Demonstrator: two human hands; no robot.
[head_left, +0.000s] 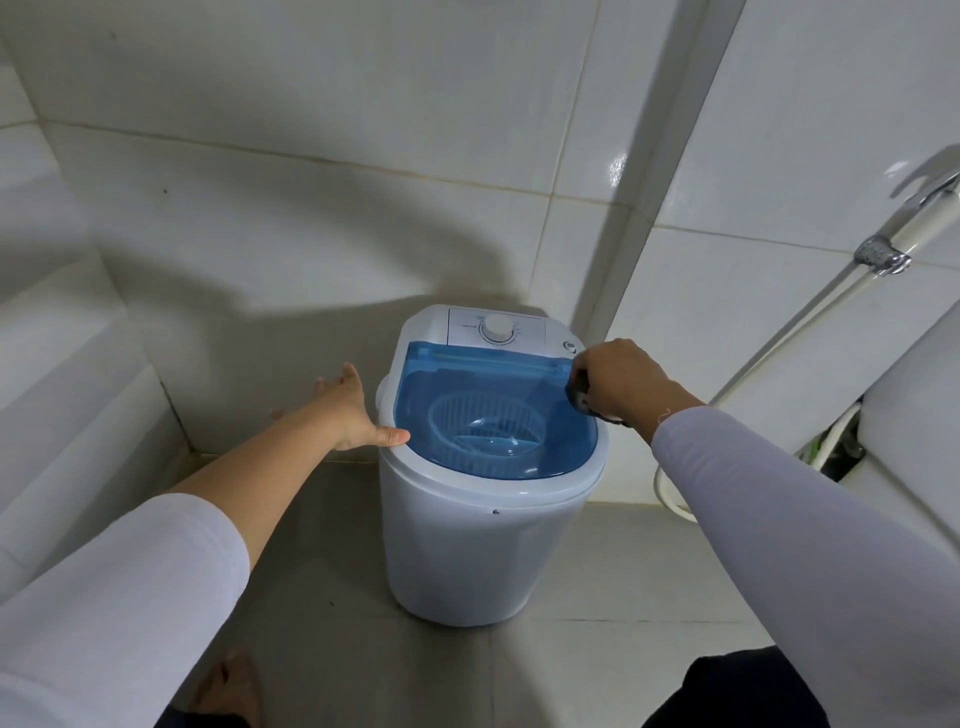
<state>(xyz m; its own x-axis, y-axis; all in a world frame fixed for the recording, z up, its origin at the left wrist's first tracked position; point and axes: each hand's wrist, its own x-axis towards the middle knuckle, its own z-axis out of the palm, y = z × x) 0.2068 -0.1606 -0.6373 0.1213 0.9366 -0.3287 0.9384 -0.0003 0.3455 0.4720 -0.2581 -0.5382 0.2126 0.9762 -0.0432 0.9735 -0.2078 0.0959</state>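
A small white washing machine stands on the tiled floor near the wall corner. Its blue see-through lid is closed, and a white basket shows through it. A white dial sits on the rear panel. My left hand reaches along the machine's left side with straight fingers, its thumb resting on the rim. My right hand hovers over the lid's right rear corner, fingers curled round a small dark object that I cannot identify.
White tiled walls close in behind and to the left. A white pipe runs up the wall behind the machine. A spray hose and chrome fitting hang at the right, next to a toilet. A bare foot stands on the grey floor.
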